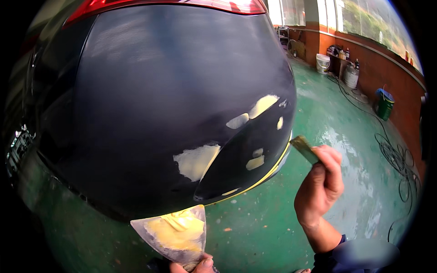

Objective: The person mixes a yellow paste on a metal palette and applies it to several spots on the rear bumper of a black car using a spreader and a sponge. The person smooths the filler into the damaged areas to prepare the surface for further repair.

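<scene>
My left hand (200,266) grips a wide, fan-shaped putty knife (183,255) at the lower edge of the view. A mound of pale yellow putty (182,224) is spread over its blade. Between the thumb and fingers of my right hand (321,182) is a small, flat olive-coloured spreader (304,149). Its tip is by the corner of a dark car bumper (150,104); whether it touches cannot be told. Yellowish filler patches (198,163) mark the bumper around a curved crease, and a yellow line (261,184) follows its lower edge.
A red tail light (182,5) sits above the bumper. Along the orange wall to the right stand a white bucket (322,63), a grey canister (351,76) and a green bin (385,105). Black hose or cable (397,157) lies coiled on the green floor (255,227).
</scene>
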The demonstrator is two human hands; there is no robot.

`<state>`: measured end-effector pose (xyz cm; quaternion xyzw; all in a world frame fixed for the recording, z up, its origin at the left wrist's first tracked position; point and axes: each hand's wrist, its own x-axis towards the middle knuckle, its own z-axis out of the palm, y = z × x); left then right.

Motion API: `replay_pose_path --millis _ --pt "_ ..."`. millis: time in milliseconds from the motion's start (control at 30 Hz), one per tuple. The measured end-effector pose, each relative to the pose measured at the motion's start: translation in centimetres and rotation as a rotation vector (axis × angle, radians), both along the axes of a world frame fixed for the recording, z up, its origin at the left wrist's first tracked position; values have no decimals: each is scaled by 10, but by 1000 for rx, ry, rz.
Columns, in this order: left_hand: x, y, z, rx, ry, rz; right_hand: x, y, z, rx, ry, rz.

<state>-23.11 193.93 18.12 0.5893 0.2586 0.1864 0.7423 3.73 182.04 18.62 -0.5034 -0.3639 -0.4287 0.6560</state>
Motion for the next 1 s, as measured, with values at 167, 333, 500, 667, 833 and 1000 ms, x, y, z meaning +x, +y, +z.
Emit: replay_pose_path --millis 167,333,500,667,833,1000 --pt "-1 -3 -8 -112 -13 -20 -17 -32 -40 274 384 260" --pt "-7 -1 -12 -148 -7 -77 -21 -36 -75 322 612 338" --pt "-8 -6 -15 -105 -51 -92 -19 -25 -89 -74 294 -143" --pt "-4 -11 -9 -171 -24 -56 3 9 -70 -239 -135 -421" --pt "-9 -7 -13 -166 33 -73 34 35 -62 -345 -578 -687" --pt "-11 4 -11 -126 17 -120 48 38 -45 -315 -603 -713"
